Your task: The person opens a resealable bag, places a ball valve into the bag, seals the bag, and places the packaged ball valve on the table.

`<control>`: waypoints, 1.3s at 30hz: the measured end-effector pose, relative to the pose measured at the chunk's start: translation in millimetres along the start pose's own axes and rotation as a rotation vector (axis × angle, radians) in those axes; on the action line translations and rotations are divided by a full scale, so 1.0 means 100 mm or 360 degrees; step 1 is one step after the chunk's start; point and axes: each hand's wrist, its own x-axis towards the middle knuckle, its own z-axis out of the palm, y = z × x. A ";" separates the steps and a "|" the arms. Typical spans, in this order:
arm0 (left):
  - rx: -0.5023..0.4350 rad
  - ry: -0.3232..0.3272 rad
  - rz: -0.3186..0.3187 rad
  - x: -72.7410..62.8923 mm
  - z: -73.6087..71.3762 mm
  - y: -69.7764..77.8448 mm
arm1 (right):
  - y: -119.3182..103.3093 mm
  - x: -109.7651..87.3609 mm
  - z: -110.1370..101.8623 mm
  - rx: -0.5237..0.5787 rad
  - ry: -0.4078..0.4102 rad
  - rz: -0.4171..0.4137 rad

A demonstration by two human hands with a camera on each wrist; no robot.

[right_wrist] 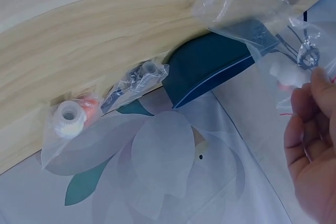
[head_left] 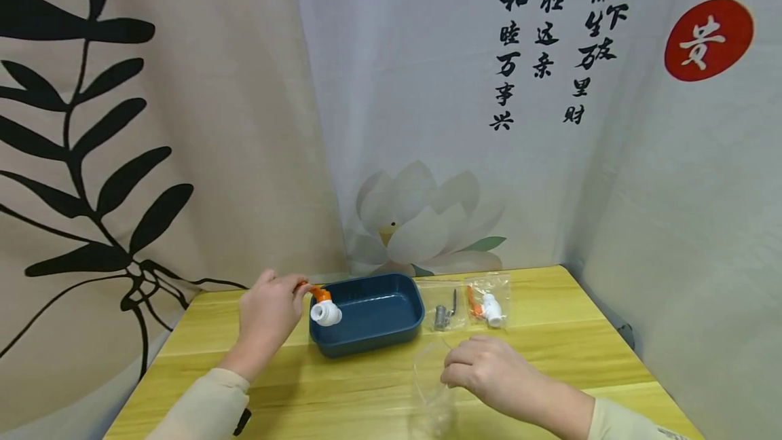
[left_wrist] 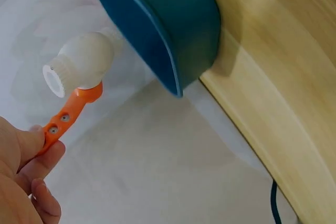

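My left hand pinches the orange lever of a white plastic ball valve between thumb and fingers. In the head view the valve overlaps the left end of a dark blue tray. The left wrist view shows the valve's round white body and two small metal spots on its orange lever. Over the front of the table, my right hand pinches a clear plastic bag, which hangs down from the fingertips. This bag looks crumpled and see-through in the right wrist view.
To the right of the tray lies a small clear bag with grey metal parts. Beside it is another bagged white valve with an orange lever. The wooden table ends at a printed cloth backdrop.
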 end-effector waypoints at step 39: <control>-0.0321 0.0522 0.0137 -0.10 -0.62 0.43 | 0.08 0.01 0.08 -0.0069 0.0039 -0.0086</control>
